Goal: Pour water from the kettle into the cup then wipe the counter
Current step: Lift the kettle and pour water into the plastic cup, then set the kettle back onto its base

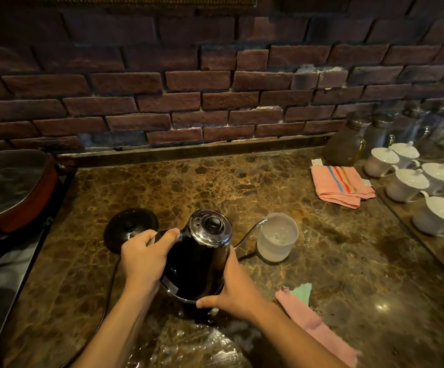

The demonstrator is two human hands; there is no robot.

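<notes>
A black gooseneck kettle with a shiny lid is tilted to the right above the brown marble counter. Its thin spout reaches over the rim of a translucent plastic cup, which has water in it. My left hand grips the kettle's handle. My right hand holds the kettle's lower body and base. A pink cloth with a green corner lies on the counter just right of my right forearm.
The kettle's round black base sits left of the kettle. A folded pink striped towel lies at the back right. White lidded cups and glass jars crowd the right side. A red pan with glass lid is left.
</notes>
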